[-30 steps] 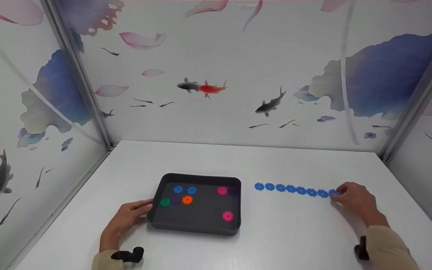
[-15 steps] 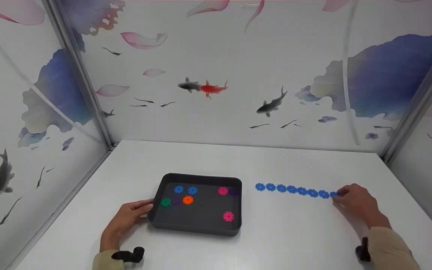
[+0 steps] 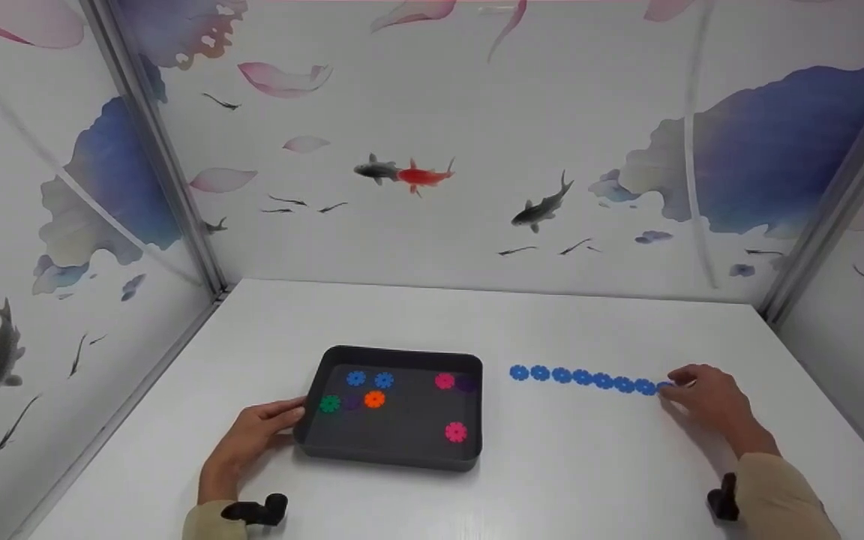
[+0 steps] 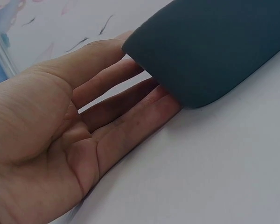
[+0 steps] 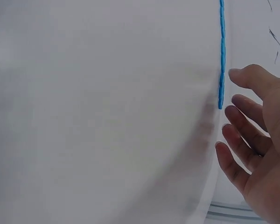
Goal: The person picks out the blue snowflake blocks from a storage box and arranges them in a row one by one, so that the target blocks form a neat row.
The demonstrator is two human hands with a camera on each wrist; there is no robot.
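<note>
A row of blue flower-shaped plastic discs (image 3: 582,377) lies on the white table, right of a dark tray (image 3: 391,459). My right hand (image 3: 713,401) is at the row's right end and partly hides the last disc. In the right wrist view the row (image 5: 222,46) appears edge-on, close to the thumb and index fingertips, which stand apart; contact there is unclear. My left hand (image 3: 248,439) touches the tray's left side. The left wrist view shows that hand's fairly straight fingers (image 4: 135,112) against the tray's outer wall (image 4: 200,56).
Inside the tray lie two blue discs (image 3: 384,380), a green disc (image 3: 330,403), an orange disc (image 3: 375,399), dark purple discs (image 3: 466,383) and pink discs (image 3: 455,432). Printed walls (image 3: 432,240) enclose the table on the left, back and right.
The right hand's fingers have shifted slightly over the row's right end, covering more of the last disc. The left hand and the tray stay in place.
</note>
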